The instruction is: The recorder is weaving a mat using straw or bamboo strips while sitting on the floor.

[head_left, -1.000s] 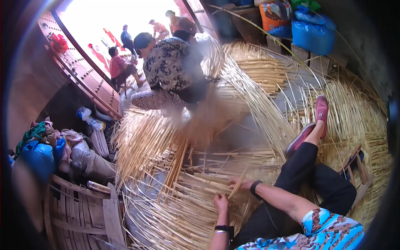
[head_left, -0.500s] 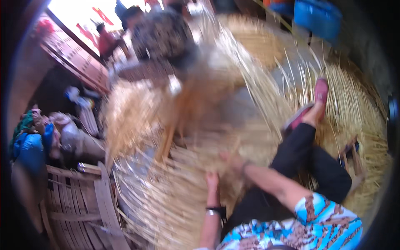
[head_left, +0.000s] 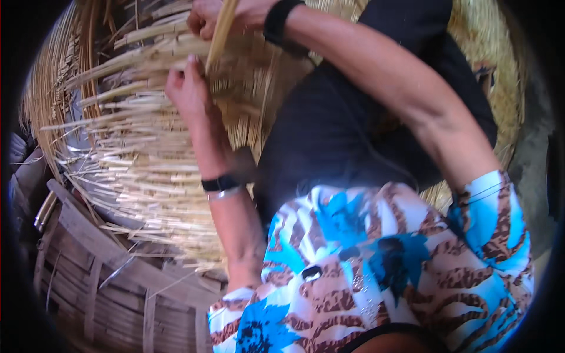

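A woven mat of straw-coloured strips [head_left: 159, 170] spreads beside my legs, its loose ends sticking out to the left. My left hand [head_left: 189, 91] is over the mat, its fingers curled in a pinch; what lies between them cannot be made out. Higher up, near the top edge of the view, my right hand [head_left: 235, 16] is closed, fingers curled, and partly cut off by the edge. A flat yellowish strip [head_left: 221, 38] slants down across my right hand toward my left fingertips; it seems held by the right.
A wooden slatted frame [head_left: 118, 282] stands at the lower left. Long loose strips [head_left: 88, 53] lie beyond the mat's ends at the upper left. My folded legs in black trousers [head_left: 335, 129] rest on the mat's right side. Grey floor [head_left: 532, 129] shows at the far right.
The view has tilted down and closer to my body, so the doorway, people and blue container have left it. My hands now appear further up and left, still close together over the mat.
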Action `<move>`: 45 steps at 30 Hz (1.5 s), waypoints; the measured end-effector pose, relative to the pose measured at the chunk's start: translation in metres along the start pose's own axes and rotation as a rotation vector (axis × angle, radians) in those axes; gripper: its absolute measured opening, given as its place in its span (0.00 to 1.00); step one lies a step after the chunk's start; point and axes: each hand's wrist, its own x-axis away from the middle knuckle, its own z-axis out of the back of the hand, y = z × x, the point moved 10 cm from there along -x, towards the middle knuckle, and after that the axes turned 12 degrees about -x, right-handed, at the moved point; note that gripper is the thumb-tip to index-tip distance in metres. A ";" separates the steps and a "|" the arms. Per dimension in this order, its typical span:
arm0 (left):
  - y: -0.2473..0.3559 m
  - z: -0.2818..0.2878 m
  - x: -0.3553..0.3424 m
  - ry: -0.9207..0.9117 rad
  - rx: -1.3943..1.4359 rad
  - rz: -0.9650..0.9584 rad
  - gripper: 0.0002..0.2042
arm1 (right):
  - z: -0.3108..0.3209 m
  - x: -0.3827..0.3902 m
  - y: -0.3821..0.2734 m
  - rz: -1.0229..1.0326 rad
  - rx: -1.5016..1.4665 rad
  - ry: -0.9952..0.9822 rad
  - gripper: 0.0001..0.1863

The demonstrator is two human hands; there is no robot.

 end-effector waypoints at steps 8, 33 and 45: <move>0.000 0.020 0.020 0.082 0.049 0.048 0.11 | 0.037 0.024 -0.065 0.045 -0.401 0.104 0.12; -0.026 0.015 0.003 0.098 0.198 0.174 0.08 | 0.023 0.021 -0.069 -0.088 -0.612 -0.355 0.29; -0.039 0.027 0.007 0.202 0.226 0.263 0.06 | -0.001 0.013 -0.059 -0.221 -0.777 -0.294 0.24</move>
